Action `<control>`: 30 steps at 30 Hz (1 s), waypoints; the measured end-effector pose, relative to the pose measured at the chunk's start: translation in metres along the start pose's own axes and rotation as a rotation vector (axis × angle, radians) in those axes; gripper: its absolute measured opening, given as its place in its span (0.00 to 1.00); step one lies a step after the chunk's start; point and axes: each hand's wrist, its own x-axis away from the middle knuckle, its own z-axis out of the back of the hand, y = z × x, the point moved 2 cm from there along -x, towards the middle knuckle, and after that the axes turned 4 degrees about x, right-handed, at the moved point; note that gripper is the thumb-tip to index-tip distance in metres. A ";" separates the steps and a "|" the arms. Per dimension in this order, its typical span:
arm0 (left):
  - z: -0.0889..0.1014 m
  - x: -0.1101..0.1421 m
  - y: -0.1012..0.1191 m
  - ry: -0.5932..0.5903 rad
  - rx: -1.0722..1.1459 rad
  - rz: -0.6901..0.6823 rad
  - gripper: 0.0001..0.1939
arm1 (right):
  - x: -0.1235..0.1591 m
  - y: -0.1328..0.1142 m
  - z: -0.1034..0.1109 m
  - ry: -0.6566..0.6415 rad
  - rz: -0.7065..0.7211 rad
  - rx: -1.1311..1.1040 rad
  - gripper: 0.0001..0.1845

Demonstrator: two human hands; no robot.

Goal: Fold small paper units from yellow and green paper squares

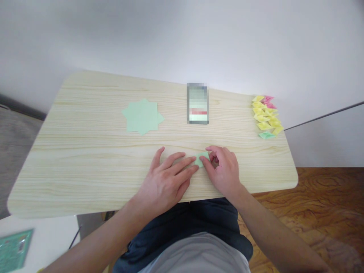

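I judge the work on the small green piece [205, 154] to be partway: it lies on the table [85, 159] directly before me as a short, narrow shape, apparently folded over already, but without the pointed form of the ones farther off. Shaping it seems to be what is left here.

My left grip [167, 182] is spread wide, palm down, its fingertips resting on the piece's nine o'clock end and clasping nothing. My right grip [224, 168] is nearly closed at the three o'clock end, thumb on top and fingers curled by the edge, pinching the paper as far as I can make out.

Taking that piece as the centre of the dial, the flat green sheets [142, 116] lie at ten o'clock, unfolded. Two differently turned squares show in their outline; how many lie beneath, I cannot tell.

At two o'clock sits a cluster of pointed pieces that look finished. One is green [266, 135], nearest me; the pink ones [268, 100] at the far end seem to be two; the yellow ones [264, 126] number more than five, overlapping too closely for a sure count.

One phone [198, 102], its screen blurred, lies at twelve o'clock. One green packet [14, 250] shows at eight o'clock, off my table.
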 end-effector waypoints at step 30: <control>0.002 -0.002 -0.001 0.011 0.021 -0.003 0.18 | 0.017 0.010 0.014 -0.021 -0.056 -0.062 0.11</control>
